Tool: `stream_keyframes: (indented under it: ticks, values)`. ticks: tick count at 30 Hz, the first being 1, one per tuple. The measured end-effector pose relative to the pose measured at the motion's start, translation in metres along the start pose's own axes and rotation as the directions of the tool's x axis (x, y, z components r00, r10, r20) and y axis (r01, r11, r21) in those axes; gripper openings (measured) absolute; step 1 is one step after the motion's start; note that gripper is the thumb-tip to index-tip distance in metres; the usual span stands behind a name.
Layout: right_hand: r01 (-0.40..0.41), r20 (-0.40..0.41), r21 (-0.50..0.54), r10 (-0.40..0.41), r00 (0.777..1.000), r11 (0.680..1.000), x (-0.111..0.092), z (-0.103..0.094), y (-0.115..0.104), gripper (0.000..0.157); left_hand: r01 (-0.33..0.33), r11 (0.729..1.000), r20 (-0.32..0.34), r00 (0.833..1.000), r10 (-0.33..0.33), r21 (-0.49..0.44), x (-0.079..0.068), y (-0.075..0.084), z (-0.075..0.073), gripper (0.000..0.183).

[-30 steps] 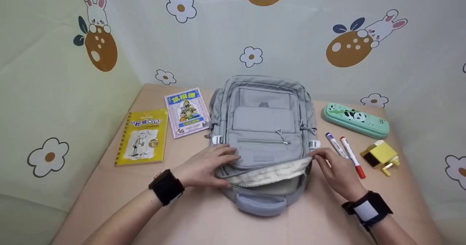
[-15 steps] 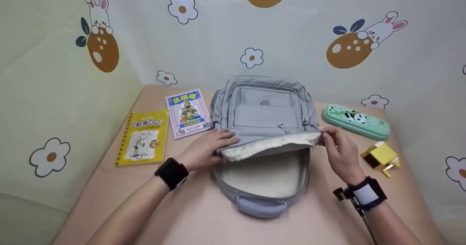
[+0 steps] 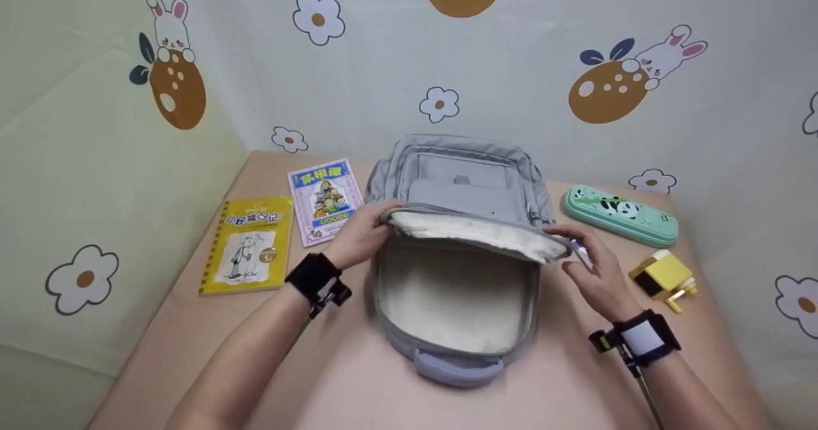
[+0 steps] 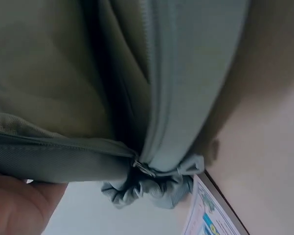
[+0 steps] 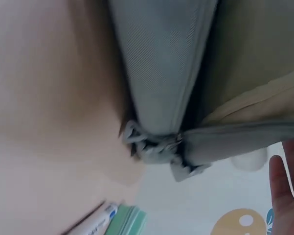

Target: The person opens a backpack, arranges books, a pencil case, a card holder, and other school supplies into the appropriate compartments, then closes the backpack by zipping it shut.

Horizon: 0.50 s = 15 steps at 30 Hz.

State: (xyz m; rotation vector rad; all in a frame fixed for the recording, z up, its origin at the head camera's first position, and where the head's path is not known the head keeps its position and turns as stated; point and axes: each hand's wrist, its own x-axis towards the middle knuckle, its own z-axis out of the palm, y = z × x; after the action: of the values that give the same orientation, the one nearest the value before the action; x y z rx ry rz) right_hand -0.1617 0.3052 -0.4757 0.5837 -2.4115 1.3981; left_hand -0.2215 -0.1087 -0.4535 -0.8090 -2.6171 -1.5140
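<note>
A grey backpack (image 3: 461, 168) lies on its back, its main compartment (image 3: 457, 296) unzipped and showing a pale lining. The front flap (image 3: 473, 229) is lifted and folded away from the opening. My left hand (image 3: 360, 235) grips the flap's left edge; some of its fingers are hidden by the cloth. In the left wrist view that hand (image 4: 19, 205) sits under the flap's edge. On the other side, my right hand (image 3: 594, 273) has its thumb and forefinger spread at the flap's right corner. Straight fingers (image 5: 280, 181) show beside the flap in the right wrist view.
Left of the backpack lie a yellow book (image 3: 248, 245) and a pink-bordered book (image 3: 326, 200). To the right are a green panda pencil case (image 3: 620, 216), a yellow hand-crank pencil sharpener (image 3: 664, 275) and a marker (image 3: 580, 253) partly behind my right hand.
The flap has risen away from the opening, uncovering the inside. My right hand moved up with it and its fingers have spread. My left hand went from lying on the bag to gripping the flap's edge.
</note>
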Motion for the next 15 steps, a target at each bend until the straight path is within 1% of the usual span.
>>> stream_keyframes:
  ticks: [2, 3, 5, 7, 9, 12, 15]
  values:
    - [0.008, 0.081, -0.069, -0.003, 0.997, 0.998, 0.005, -0.001, 0.011, 0.075, 0.006, 0.999, 0.001, 1.000, -0.006, -0.047, 0.005, 0.002, -0.003, 0.030]
    - [0.006, 0.115, -0.104, 0.006, 0.993, 0.995, 0.009, -0.001, 0.017, 0.079, 0.010, 0.997, 0.003, 1.000, -0.010, -0.072, 0.008, 0.003, -0.005, 0.029]
    - [-0.005, 0.151, -0.166, 0.030, 0.988, 0.986, 0.017, 0.000, 0.027, 0.084, 0.024, 0.992, 0.018, 1.000, -0.022, -0.123, 0.012, 0.005, -0.008, 0.029]
    - [-0.008, 0.178, -0.204, 0.045, 0.983, 0.979, 0.025, 0.001, 0.034, 0.079, 0.052, 0.983, 0.035, 0.998, -0.046, -0.176, 0.015, 0.005, -0.010, 0.031]
    - [-0.035, 0.176, -0.212, 0.073, 0.982, 0.977, 0.032, 0.001, 0.039, 0.072, 0.081, 0.971, 0.049, 0.996, -0.072, -0.223, 0.018, 0.004, -0.012, 0.033]
    - [-0.092, 0.155, -0.186, 0.122, 0.980, 0.978, 0.041, 0.001, 0.041, 0.057, 0.134, 0.953, 0.047, 0.991, -0.126, -0.273, 0.021, 0.004, -0.014, 0.031]
    - [-0.174, 0.128, -0.147, 0.194, 0.973, 0.974, 0.047, 0.001, 0.039, 0.047, 0.185, 0.938, 0.028, 0.982, -0.185, -0.292, 0.026, 0.003, -0.015, 0.021]
